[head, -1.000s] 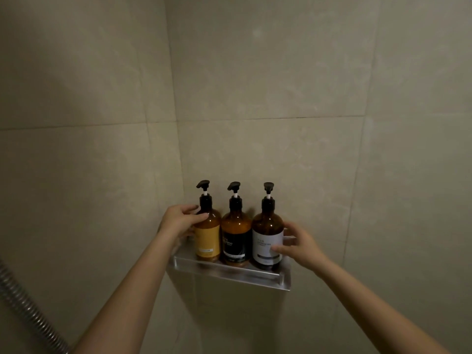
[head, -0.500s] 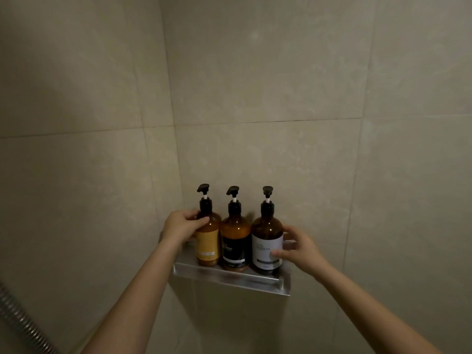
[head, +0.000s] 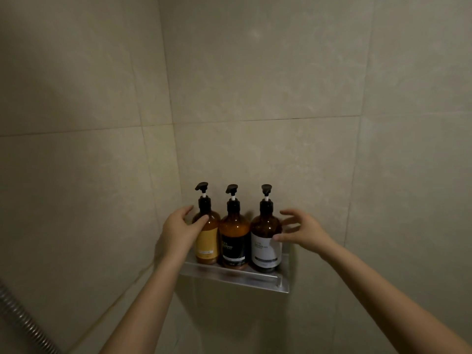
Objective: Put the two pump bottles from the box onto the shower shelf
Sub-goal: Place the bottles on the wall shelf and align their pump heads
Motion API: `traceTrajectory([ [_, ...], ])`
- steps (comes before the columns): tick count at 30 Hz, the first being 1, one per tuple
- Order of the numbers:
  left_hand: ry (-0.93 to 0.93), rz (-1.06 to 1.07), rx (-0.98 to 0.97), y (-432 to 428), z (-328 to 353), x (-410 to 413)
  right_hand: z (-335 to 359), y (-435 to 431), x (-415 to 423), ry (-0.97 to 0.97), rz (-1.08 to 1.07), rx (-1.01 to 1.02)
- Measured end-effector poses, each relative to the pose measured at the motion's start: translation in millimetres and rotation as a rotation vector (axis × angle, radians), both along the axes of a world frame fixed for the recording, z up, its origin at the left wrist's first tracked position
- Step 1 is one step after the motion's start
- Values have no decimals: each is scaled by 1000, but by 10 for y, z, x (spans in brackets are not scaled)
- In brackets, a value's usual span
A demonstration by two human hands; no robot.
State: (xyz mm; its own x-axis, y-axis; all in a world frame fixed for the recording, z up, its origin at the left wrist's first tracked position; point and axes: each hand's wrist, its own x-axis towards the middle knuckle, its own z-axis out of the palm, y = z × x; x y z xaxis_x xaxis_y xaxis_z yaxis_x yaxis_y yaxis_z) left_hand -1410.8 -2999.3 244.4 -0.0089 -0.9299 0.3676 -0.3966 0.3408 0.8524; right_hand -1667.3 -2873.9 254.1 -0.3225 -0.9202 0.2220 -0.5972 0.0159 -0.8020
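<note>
Three amber pump bottles stand upright in a row on the metal shower shelf [head: 237, 278] in the tiled corner. The left bottle [head: 208, 241] has a yellow label, the middle bottle [head: 234, 241] a black label, the right bottle [head: 265, 247] a white label. My left hand [head: 178, 229] wraps around the yellow-label bottle's shoulder, thumb across its front. My right hand [head: 302, 231] hovers beside the white-label bottle with fingers spread; only the thumb tip touches its label. The box is out of view.
Beige tiled walls meet in a corner behind the shelf. A ribbed metal shower hose [head: 23, 320] runs along the lower left edge.
My right hand has opened and drawn back from the white-label bottle, fingers now spread. My left hand has stayed on the yellow-label bottle. The bottles have not moved on the shelf.
</note>
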Motion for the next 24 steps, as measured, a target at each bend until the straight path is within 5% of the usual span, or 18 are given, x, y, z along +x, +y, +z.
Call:
traceTrajectory([
  [24,-2,-67,9,27,-23,1,-124,94,188,42,66,-69],
])
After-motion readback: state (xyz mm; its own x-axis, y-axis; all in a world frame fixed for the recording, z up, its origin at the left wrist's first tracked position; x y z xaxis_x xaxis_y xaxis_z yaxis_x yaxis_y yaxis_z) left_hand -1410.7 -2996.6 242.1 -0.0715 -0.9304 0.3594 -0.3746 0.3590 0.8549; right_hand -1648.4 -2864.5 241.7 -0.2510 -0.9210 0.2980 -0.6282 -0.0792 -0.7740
